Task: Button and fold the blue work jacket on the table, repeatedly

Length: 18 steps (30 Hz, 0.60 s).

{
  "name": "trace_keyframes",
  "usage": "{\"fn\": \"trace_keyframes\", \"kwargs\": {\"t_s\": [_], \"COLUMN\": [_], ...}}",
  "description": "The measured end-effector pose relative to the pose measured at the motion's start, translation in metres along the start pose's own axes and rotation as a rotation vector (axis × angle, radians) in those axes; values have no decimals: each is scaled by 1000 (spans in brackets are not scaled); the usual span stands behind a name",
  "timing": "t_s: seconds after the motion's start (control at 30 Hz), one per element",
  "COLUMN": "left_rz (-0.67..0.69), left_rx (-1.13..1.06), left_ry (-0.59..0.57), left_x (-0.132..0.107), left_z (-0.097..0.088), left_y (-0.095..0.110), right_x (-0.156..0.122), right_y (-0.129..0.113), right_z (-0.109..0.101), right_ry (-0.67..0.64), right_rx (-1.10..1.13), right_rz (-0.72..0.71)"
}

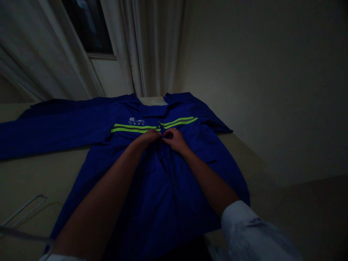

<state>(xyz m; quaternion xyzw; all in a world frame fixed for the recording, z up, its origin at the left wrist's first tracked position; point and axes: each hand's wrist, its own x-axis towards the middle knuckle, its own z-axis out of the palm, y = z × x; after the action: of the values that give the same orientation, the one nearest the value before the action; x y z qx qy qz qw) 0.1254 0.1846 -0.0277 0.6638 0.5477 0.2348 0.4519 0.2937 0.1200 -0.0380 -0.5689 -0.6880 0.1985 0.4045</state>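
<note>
Two bare hands meet over a blue jacket (168, 203) in the head view, working at its front opening (160, 154) just below the chest stripes (130, 128). The left hand (152, 136) reaches in with its fingers drawn together on the edge of the cloth. The right hand (175, 140) faces it, thumb and forefinger curled into a ring with their tips closed on the same edge. Both sets of fingertips are almost touching, and the light is too dim to tell whether a button sits between them. Below the hands, the opening runs down toward the hem between the forearms.

The jacket lies front side up across the bench (54, 166), its collar (153, 110) at the far side and its hem near the person. Pale printed lettering (136, 121) sits above the stripes on the left of the view. One sleeve (54, 127) stretches flat to the left edge; the other (214, 119) slopes off to the right. A pocket flap (148, 167) shows beside the left forearm, and whatever the pocket holds is hidden.

A bent pale wire (24, 207) rests on the bench at lower left. A pale cuff (241, 221) covers the right forearm near the elbow. Behind the bench hang light curtains (152, 43), next to a dark window (88, 25).
</note>
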Motion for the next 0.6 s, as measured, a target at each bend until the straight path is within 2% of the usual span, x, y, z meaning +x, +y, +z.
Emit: {"fn": "trace_keyframes", "kwargs": {"t_s": [0.13, 0.23, 0.33, 0.4, 0.43, 0.47, 0.6], "left_rz": [-51, 5, 224, 410, 479, 527, 577], "left_rx": [-27, -56, -21, 126, 218, 303, 473], "left_ry": [-10, 18, 152, 283, 306, 275, -59], "left_x": [0, -8, -29, -50, -61, -73, -110], "left_z": [1, 0, -4, -7, -9, -10, -13], "left_y": [0, 1, 1, -1, -3, -5, -17], "right_x": [-4, -4, -2, 0, 1, 1, -6], "right_y": [-7, -7, -2, -1, -2, -5, -27], "right_z": [3, 3, 3, 2, 2, 1, -7], "right_ry": [22, 41, 95, 110, 109, 108, 85], "right_rx": [-99, -133, -81, -24, -2, 9, -72], "right_rz": [-107, -136, -103, -116, -136, -158, -206]}}
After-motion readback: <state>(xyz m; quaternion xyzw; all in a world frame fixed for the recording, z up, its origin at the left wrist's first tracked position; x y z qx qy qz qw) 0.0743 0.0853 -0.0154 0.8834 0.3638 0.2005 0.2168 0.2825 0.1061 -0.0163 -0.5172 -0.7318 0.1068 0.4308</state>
